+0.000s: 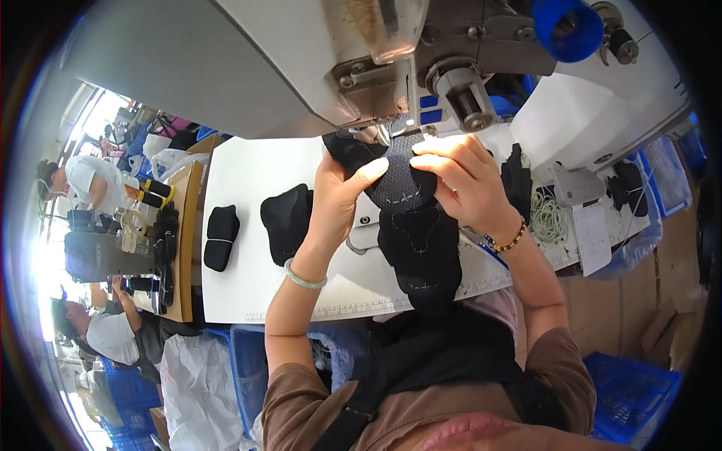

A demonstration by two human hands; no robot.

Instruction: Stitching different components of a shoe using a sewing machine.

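A black textured fabric piece (402,169) lies beneath the needle area of a sewing machine (395,124), with white dashed stitches across its lower part. My left hand (342,188) grips its left side, thumb on top and the other fingers mostly hidden behind the cloth. On the right edge, my right hand (468,180) pinches the same piece between thumb and fingers. More black fabric pieces (420,255), also marked with white stitches, trail from it over the table edge toward my lap. Whether they are joined to it I cannot tell.
On the white table (241,173) to the left lie a banded black bundle (222,239) and a black fabric stack (286,222). Coiled pale cord (553,218) sits at right. A blue crate (628,395) stands low right. Other people work at far left.
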